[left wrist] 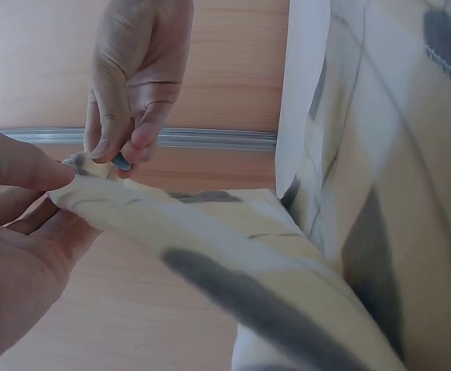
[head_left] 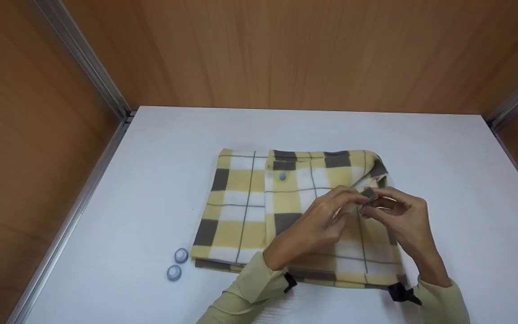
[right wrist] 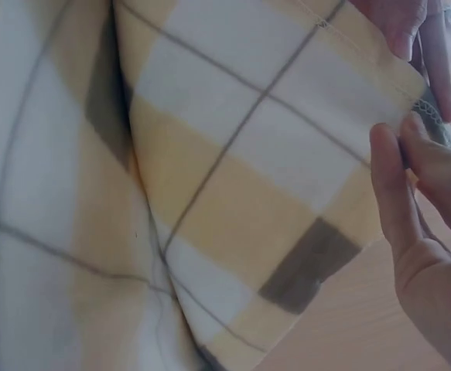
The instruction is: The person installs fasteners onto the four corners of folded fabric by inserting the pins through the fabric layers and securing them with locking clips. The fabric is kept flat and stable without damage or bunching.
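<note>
A yellow, white and grey plaid cloth (head_left: pixel 241 211) lies folded, its upper right corner lifted and turned back. My left hand (head_left: pixel 322 220) pinches the lifted edge between thumb and fingers, seen close up as the left hand (left wrist: pixel 24 224) in the left wrist view. Right beside it, my right hand (head_left: pixel 405 216) holds the same corner with bent fingers. In the left wrist view a small blue button (left wrist: pixel 121 161) shows between the right hand's (left wrist: pixel 140 85) fingertips. Fingers hide most of this button in the right wrist view. Another blue button (head_left: pixel 282 176) sits on the cloth's upper front.
Two round blue-grey buttons (head_left: pixel 174 272) lie on the white table (head_left: pixel 119 202) by the cloth's lower left corner. Wooden panels (head_left: pixel 286 54) with metal rails (head_left: pixel 92 58) stand behind and to the sides. Black straps (head_left: pixel 403 293) show at both cuffs.
</note>
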The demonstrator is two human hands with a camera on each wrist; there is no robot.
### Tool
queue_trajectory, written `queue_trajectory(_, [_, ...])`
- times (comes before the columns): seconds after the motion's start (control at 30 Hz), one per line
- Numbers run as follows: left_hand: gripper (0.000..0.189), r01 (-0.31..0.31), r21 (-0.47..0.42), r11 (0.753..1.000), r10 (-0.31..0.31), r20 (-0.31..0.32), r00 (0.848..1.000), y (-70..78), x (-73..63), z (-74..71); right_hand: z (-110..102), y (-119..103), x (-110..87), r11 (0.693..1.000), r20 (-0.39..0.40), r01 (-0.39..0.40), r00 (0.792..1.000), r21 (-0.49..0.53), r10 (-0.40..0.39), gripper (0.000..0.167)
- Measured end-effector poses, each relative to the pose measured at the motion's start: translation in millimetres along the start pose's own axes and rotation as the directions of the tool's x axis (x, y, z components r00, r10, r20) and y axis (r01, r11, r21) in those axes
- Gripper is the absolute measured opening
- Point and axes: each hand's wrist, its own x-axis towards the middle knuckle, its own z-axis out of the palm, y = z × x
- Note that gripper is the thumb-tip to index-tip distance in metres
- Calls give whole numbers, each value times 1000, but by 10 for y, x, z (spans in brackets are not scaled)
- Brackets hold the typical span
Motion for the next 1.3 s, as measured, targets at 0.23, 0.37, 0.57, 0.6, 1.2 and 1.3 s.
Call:
queue_trajectory(0.23, [33, -34, -20, 999, 33, -32, 999, -57, -1, 3, -10, 25, 13, 995, 18, 34, 999, -95, -32, 35])
queue_trajectory(0.37, [27, -27, -52, 998, 24, -54, 998, -82, -14, 6, -7, 54, 11, 995, 15, 51, 999, -89, -50, 29])
queue_trajectory(0.57, [23, -7, -69, 998, 0, -88, 996, -101, -39, 34, 9, 101, 1, 992, 30, 126, 992, 11, -126, 25])
queue_trajectory(0.6, [23, -9, -75, 997, 2, -94, 996, -102, -39, 40, 15, 104, 1, 990, 36, 137, 990, 18, -137, 25])
queue_trajectory(1.2, [24, -20, -66, 998, 11, -131, 991, -129, -30, 69, 117, 171, 43, 966, -1, 253, 967, 50, -253, 24])
queue_trajectory(1.3, [23, -21, -86, 996, 9, -137, 990, -138, -21, 55, 98, 151, 40, 972, -15, 233, 973, 36, -232, 25])
